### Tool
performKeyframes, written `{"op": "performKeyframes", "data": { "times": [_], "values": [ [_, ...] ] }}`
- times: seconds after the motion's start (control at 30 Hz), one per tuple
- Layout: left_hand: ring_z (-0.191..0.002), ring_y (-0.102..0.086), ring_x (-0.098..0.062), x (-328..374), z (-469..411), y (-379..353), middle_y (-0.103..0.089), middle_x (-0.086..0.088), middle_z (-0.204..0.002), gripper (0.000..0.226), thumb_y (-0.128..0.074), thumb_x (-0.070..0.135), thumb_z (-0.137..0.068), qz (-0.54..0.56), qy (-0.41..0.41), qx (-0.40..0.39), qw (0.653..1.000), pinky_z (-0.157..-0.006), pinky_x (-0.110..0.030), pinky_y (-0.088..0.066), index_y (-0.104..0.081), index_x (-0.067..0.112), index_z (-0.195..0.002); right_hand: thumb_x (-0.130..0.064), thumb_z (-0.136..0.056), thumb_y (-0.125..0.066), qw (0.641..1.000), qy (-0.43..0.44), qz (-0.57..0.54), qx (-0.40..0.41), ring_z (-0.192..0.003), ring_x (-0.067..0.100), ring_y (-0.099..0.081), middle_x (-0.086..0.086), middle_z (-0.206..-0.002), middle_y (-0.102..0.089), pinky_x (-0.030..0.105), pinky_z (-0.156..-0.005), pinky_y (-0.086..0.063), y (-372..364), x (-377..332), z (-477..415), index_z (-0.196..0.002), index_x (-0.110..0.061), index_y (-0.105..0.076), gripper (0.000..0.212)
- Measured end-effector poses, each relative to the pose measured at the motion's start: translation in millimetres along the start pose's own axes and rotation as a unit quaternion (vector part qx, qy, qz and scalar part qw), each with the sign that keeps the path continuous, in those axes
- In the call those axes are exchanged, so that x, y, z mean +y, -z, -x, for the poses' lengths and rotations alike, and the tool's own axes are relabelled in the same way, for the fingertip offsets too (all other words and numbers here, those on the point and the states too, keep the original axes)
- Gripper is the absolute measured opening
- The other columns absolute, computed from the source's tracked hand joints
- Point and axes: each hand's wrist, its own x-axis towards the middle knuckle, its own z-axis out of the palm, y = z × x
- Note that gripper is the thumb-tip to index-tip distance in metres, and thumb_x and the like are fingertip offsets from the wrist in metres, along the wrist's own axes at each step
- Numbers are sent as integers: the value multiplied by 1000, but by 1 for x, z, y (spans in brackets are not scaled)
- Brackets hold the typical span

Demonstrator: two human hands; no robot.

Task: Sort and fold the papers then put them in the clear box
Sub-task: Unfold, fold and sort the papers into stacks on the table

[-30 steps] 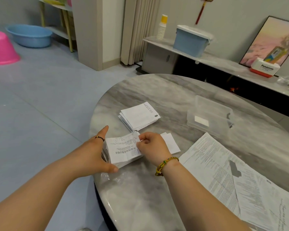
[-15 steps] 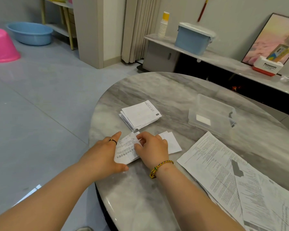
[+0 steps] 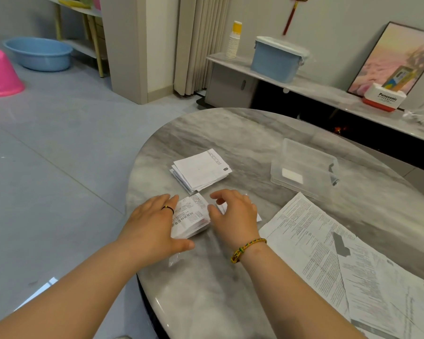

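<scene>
Folded printed paper (image 3: 191,216) is sitting on the marble worktop (image 3: 230,289), close to its rounded left edge, right between the two hands. Left hand (image 3: 152,223) lies flat on the paper's left part, fingers straight, thumb stretched out along the near side. Its forearm comes in across the worktop edge. Right hand (image 3: 233,214) is loosely curved, thumb tip against the paper's right edge, forefinger lifted off it. Honestly can't tell if it's pinching anything. A plain white slip (image 3: 258,216) pokes out from under that hand.

Just behind the hands there's a stack of folded papers (image 3: 201,171), its near corner right up by the handled paper; touching or not, can't say. Right of the stack is a stretch of bare marble, then the open-topped clear box (image 3: 311,149) with one small white folded piece (image 3: 292,175) in its near-left part. Big unfolded printed sheets (image 3: 328,260) overlap on the near right, reaching up close to the box's near wall.
</scene>
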Motion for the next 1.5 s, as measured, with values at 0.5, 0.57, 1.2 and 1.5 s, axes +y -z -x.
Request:
{"op": "performKeyframes", "data": {
  "times": [0.5,0.57,1.2,1.5],
  "values": [
    [-132,-27,-1,91,4,-26,-34,19,-140,44,-44,39,-93,64,-209,17,976,-101,-13,-24,-37,33,-136,-22,-90,-52,980,-190,50,32,-122,22,-36,0,-126,-53,28,-98,-31,101,121,75,-116,-21,-58,26],
    [-133,-28,-2,97,2,-33,-33,18,-141,45,-44,37,-94,49,-216,1,975,-102,-14,-24,-36,32,-137,-25,-90,-52,966,-247,69,30,-126,25,-33,2,-133,-48,30,-100,-31,108,139,82,-120,-21,-55,31],
    [-135,-23,-7,110,-14,-55,-31,13,-143,53,-48,46,-89,-51,-196,-30,979,-108,-19,-18,-38,26,-137,-7,-86,-50,930,-356,-30,80,-74,25,-49,12,-84,-62,30,-72,-39,123,176,79,-106,0,-61,24],
    [-95,-53,7,123,-1,-42,-57,18,-104,31,-58,27,-87,322,-115,-112,933,-90,-11,-39,-58,20,-117,3,-83,-59,884,-255,-389,52,-58,15,-60,5,-68,-65,23,-51,-51,131,123,83,-72,-8,-61,16]
  ]
}}
